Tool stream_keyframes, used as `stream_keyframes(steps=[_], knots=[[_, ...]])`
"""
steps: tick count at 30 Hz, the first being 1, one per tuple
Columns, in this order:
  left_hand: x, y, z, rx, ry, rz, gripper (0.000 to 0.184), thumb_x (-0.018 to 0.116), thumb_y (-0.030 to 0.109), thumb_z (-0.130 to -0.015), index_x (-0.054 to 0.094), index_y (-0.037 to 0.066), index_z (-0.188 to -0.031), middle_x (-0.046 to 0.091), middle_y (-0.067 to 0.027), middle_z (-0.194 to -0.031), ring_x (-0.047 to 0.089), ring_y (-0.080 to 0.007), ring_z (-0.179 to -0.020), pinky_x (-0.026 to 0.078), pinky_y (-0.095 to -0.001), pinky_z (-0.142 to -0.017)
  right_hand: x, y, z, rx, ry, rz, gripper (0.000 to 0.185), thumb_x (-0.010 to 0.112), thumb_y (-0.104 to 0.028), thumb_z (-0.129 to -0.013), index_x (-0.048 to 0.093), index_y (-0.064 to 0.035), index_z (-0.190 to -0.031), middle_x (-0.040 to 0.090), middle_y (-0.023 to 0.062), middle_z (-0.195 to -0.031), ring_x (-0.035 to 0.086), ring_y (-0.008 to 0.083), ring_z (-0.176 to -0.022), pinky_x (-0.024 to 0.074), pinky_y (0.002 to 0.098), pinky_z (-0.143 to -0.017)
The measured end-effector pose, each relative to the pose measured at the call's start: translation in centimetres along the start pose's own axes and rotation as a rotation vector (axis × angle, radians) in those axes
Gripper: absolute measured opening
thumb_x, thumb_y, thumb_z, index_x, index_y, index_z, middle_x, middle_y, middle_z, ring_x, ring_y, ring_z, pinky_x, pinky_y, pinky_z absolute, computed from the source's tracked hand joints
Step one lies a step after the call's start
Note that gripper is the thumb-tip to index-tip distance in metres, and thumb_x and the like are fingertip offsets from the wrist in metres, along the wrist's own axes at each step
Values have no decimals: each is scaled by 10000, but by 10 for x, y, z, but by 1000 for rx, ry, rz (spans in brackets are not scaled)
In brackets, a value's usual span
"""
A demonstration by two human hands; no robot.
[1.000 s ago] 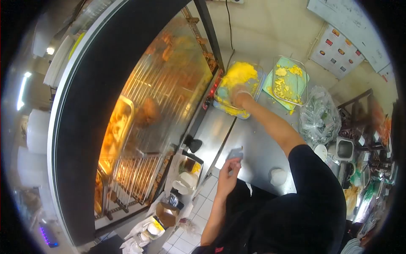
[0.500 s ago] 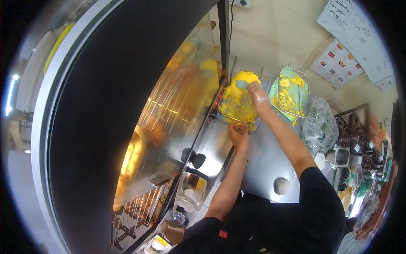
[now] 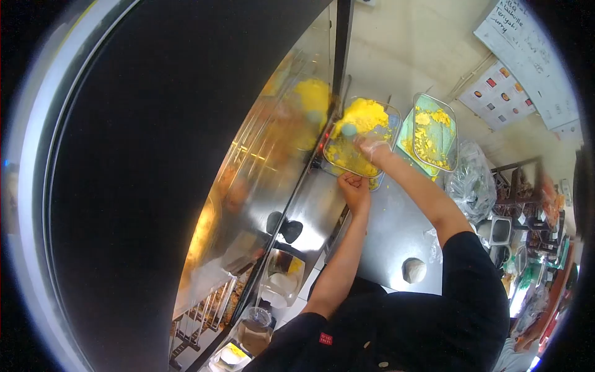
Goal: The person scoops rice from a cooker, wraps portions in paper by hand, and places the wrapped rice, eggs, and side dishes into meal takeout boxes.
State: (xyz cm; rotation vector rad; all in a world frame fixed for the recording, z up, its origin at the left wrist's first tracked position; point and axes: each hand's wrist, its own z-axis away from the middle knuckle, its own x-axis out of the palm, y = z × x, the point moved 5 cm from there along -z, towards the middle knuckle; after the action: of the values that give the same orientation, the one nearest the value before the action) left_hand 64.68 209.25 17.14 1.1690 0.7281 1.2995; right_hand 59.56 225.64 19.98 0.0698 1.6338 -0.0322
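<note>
With the left hand clenched on the near rim of the mesh tray over the steel surface, the gloved right hand, apparently grasping a blurred teal tool, would best spread the yellow crumbs lightly, inside the rim.

Food mound: bright yellow. Round tool head: pale blue-green. Basket: silver rim. Second basket: silver rim, scattered yellow crumbs; tray beneath it, light green. Shirt: plain black, with a red label marked in white. Cabinet panel: black, the glass showing amber and yellow. Wall: cream. Poster: white, patterned with rows of small red and orange pictures. Whiteboard: white, lettered in black. Counter: silver-grey. Each entry was coloured as listed.
</note>
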Motion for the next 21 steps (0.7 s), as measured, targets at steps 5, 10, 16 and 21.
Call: stream_keyframes(steps=[5, 10, 16, 21], knots=[[-3, 11, 3, -9, 9, 48, 472, 748, 37, -844, 421, 38, -1184, 590, -64, -928, 584, -137, -827, 508, -280, -761, -38, -34, 26, -124, -233, -29, 126, 614, -117, -855, 649, -57, -960, 672, 151, -872, 678, 342, -773, 555, 428, -715], [2, 3, 5, -1, -34, 37, 497, 773, 11, -801, 440, 36, -1169, 595, -71, -930, 602, -156, -852, 521, -302, -771, -64, -30, 59, -98, -15, -469, 182, 674, -181, -878, 732, -43, -981, 709, 156, -960, 693, 346, -808, 548, 420, -743], [2, 8, 18, 70, 31, -234, 462, 797, 79, -793, 503, 31, -1146, 615, -84, -961, 620, -185, -899, 525, -323, -798, -52, -16, 57, 398, -45, -925, 231, 687, -228, -919, 745, -28, -1020, 722, 166, -905, 700, 288, -845, 534, 372, -764], [-31, 12, 77, 207, -161, -370, 419, 757, 194, -871, 548, 25, -1192, 653, -101, -1086, 632, -192, -1015, 517, -310, -865, 4, 5, 34, 255, 110, -912, 238, 689, -242, -909, 744, -23, -985, 722, 174, -901, 694, 314, -850, 528, 399, -759]])
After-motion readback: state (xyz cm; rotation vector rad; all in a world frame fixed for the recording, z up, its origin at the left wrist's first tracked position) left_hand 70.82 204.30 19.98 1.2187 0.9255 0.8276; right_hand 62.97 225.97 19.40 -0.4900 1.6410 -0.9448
